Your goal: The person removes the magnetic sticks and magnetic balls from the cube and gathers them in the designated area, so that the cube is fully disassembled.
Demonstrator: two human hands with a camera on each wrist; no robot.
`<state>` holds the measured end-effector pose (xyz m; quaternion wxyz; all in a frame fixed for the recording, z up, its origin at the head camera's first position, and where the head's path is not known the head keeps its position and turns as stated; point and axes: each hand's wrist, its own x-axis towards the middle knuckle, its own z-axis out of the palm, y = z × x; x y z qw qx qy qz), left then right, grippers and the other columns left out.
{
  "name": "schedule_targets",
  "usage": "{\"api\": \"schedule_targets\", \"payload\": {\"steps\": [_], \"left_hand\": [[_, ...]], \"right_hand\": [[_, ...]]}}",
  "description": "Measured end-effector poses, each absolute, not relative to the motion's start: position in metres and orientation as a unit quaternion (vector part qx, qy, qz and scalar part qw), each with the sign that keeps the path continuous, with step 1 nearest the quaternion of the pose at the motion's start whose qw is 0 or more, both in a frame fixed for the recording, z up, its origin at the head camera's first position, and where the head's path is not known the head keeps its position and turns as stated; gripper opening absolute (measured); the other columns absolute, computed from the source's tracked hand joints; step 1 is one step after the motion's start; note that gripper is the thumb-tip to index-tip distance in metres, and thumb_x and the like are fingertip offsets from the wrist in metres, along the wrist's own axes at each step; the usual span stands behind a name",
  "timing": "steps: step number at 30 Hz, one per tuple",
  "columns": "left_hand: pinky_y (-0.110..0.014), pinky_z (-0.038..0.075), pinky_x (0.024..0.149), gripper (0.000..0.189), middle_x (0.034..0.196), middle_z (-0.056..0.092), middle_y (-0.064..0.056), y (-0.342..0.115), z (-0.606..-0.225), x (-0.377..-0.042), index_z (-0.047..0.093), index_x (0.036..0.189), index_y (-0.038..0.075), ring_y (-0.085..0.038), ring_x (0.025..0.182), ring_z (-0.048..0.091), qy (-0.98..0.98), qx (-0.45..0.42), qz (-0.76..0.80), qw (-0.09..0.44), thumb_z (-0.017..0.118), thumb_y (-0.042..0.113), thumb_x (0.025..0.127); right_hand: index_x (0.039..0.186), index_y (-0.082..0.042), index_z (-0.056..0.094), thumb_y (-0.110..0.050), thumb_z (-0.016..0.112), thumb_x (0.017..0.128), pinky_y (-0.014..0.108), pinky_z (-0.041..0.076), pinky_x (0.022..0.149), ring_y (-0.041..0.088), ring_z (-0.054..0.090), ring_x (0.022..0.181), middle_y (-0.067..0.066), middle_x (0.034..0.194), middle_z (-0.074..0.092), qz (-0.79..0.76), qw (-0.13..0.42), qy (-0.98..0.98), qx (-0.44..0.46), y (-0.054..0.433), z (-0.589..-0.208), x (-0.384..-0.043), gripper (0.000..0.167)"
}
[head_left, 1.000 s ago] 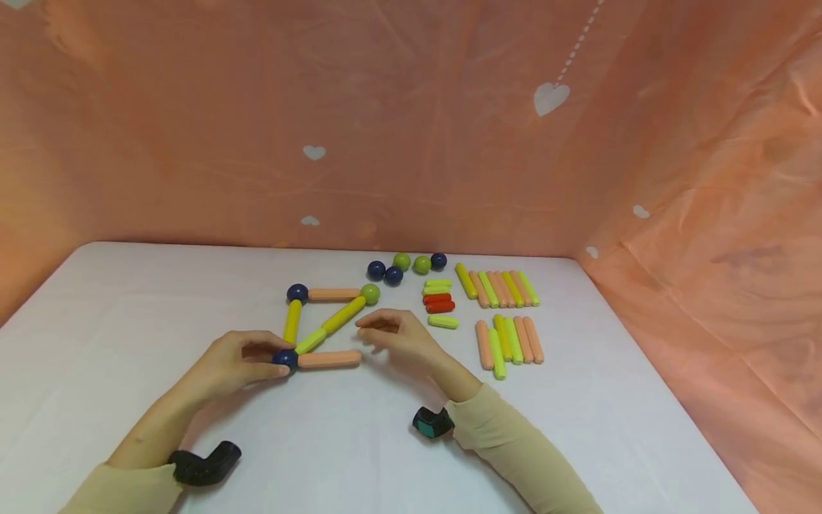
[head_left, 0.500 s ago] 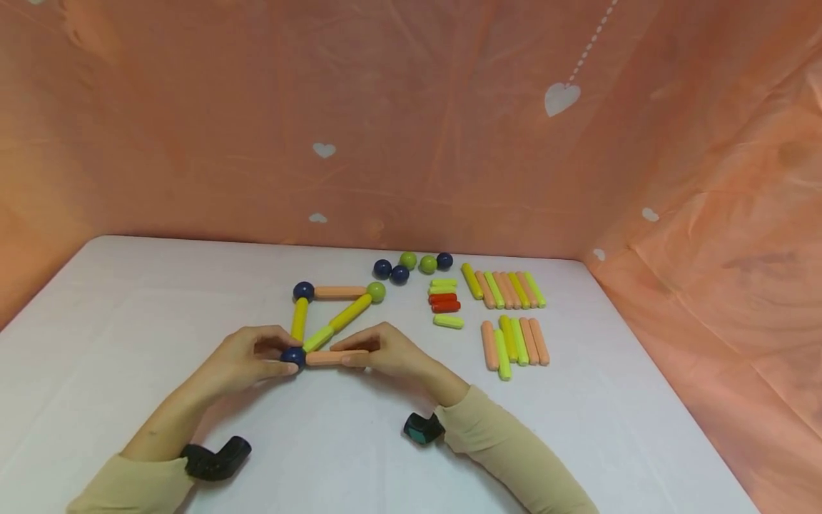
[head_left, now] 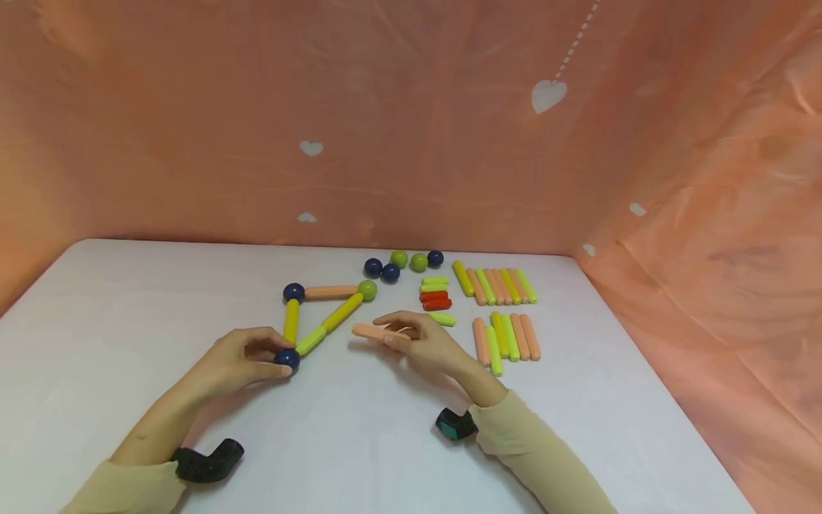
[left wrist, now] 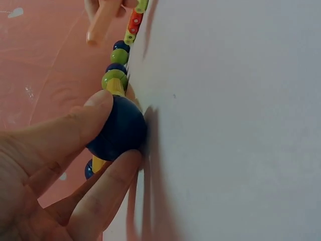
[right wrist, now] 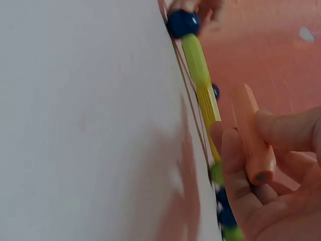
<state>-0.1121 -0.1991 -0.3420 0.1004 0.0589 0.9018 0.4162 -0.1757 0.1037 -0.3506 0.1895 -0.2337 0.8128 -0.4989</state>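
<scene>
My left hand [head_left: 240, 360] pinches a dark blue ball [left wrist: 120, 129] at the near corner of a shape made of rods and balls. A yellow rod [head_left: 292, 321] runs from that corner to another blue ball [head_left: 294, 293]. A lime rod [head_left: 311, 341] joined to a second yellow rod [head_left: 343, 313] leads to a green ball [head_left: 367, 290]. Along the far side lies a peach rod [head_left: 330, 292]. To the right of the shape, my right hand [head_left: 424, 343] holds a loose peach rod [right wrist: 251, 133] between thumb and fingers, raised over the table.
Behind the right hand lie short lime and red rods [head_left: 437, 304]. Two rows of longer rods, a far row [head_left: 496, 287] and a near row [head_left: 519, 337], are at the right. Several loose balls [head_left: 390, 273] sit at the back of the white table [head_left: 359, 442].
The right hand has taken hold of the peach rod at the near blue ball, pulled it off and carried it right and up. The left hand keeps its grip on the ball.
</scene>
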Motion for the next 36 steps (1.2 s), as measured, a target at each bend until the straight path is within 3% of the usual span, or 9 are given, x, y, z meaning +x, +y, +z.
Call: {"api": "schedule_targets", "payload": {"steps": [6, 10, 14, 16, 18, 21, 23, 33, 36], "left_hand": [[-0.055, 0.043, 0.093, 0.039, 0.107, 0.068, -0.01, -0.198, -0.342, -0.109, 0.067, 0.108, 0.007, -0.034, 0.109, 0.06, 0.898, 0.062, 0.422, 0.105, 0.081, 0.027, 0.077], [-0.052, 0.045, 0.09, 0.039, 0.108, 0.067, -0.01, -0.198, -0.342, -0.11, 0.067, 0.107, 0.008, -0.033, 0.108, 0.06, 0.899, 0.061, 0.42, 0.108, 0.081, 0.027, 0.077], [-0.048, 0.046, 0.087, 0.039, 0.107, 0.067, -0.01, -0.198, -0.344, -0.11, 0.067, 0.107, 0.008, -0.028, 0.103, 0.061, 0.901, 0.065, 0.416, 0.108, 0.081, 0.028, 0.077], [-0.046, 0.045, 0.086, 0.039, 0.106, 0.067, -0.009, -0.197, -0.345, -0.111, 0.067, 0.107, 0.008, -0.027, 0.102, 0.061, 0.901, 0.068, 0.414, 0.106, 0.081, 0.028, 0.076], [-0.047, 0.045, 0.086, 0.039, 0.106, 0.067, -0.009, -0.197, -0.345, -0.111, 0.066, 0.107, 0.008, -0.028, 0.102, 0.061, 0.902, 0.069, 0.414, 0.104, 0.081, 0.028, 0.077], [-0.048, 0.045, 0.088, 0.039, 0.106, 0.067, -0.01, -0.196, -0.345, -0.11, 0.066, 0.107, 0.008, -0.029, 0.104, 0.061, 0.901, 0.07, 0.416, 0.102, 0.081, 0.028, 0.077], [-0.051, 0.045, 0.089, 0.039, 0.107, 0.067, -0.01, -0.196, -0.345, -0.11, 0.066, 0.107, 0.008, -0.03, 0.105, 0.061, 0.901, 0.069, 0.416, 0.102, 0.081, 0.029, 0.077], [-0.051, 0.044, 0.09, 0.04, 0.107, 0.067, -0.009, -0.195, -0.345, -0.109, 0.066, 0.106, 0.009, -0.029, 0.105, 0.06, 0.903, 0.063, 0.413, 0.1, 0.081, 0.03, 0.076], [-0.051, 0.044, 0.089, 0.04, 0.107, 0.067, -0.009, -0.193, -0.346, -0.11, 0.066, 0.107, 0.008, -0.028, 0.103, 0.06, 0.903, 0.074, 0.413, 0.097, 0.081, 0.03, 0.076]], "right_hand": [[0.131, -0.004, 0.056, -0.019, 0.057, 0.097, 0.031, 0.051, 0.08, 0.021, 0.065, 0.084, 0.017, 0.098, 0.07, -0.498, 0.18, 0.828, -0.187, 0.138, -0.347, -0.178, 0.037], [0.132, -0.001, 0.055, -0.017, 0.055, 0.097, 0.034, 0.05, 0.085, 0.025, 0.066, 0.091, 0.02, 0.106, 0.069, -0.508, 0.163, 0.831, -0.157, 0.156, -0.346, -0.178, 0.038], [0.132, -0.002, 0.054, -0.022, 0.056, 0.098, 0.026, 0.048, 0.062, 0.023, 0.061, 0.075, 0.022, 0.108, 0.066, -0.522, 0.147, 0.832, -0.119, 0.176, -0.346, -0.179, 0.04], [0.132, -0.002, 0.054, -0.023, 0.057, 0.097, 0.023, 0.044, 0.059, 0.021, 0.058, 0.071, 0.023, 0.105, 0.065, -0.522, 0.132, 0.837, -0.096, 0.188, -0.347, -0.181, 0.04], [0.132, -0.001, 0.054, -0.023, 0.057, 0.097, 0.023, 0.047, 0.066, 0.021, 0.059, 0.077, 0.022, 0.108, 0.065, -0.512, 0.111, 0.849, -0.072, 0.198, -0.346, -0.181, 0.042], [0.131, 0.002, 0.054, -0.021, 0.057, 0.096, 0.025, 0.047, 0.084, 0.024, 0.059, 0.102, 0.021, 0.119, 0.062, -0.498, 0.079, 0.863, -0.038, 0.214, -0.344, -0.181, 0.042], [0.132, 0.002, 0.054, -0.022, 0.058, 0.095, 0.025, 0.046, 0.086, 0.023, 0.056, 0.109, 0.019, 0.126, 0.059, -0.484, 0.061, 0.873, -0.014, 0.224, -0.342, -0.181, 0.044], [0.129, 0.004, 0.056, -0.029, 0.061, 0.093, 0.025, 0.044, 0.084, 0.022, 0.055, 0.106, 0.021, 0.122, 0.061, -0.46, 0.024, 0.886, 0.05, 0.266, -0.341, -0.182, 0.049], [0.127, 0.004, 0.058, -0.028, 0.063, 0.092, 0.023, 0.047, 0.077, 0.015, 0.058, 0.093, 0.019, 0.116, 0.064, -0.453, 0.009, 0.888, 0.077, 0.279, -0.341, -0.181, 0.048]]}}
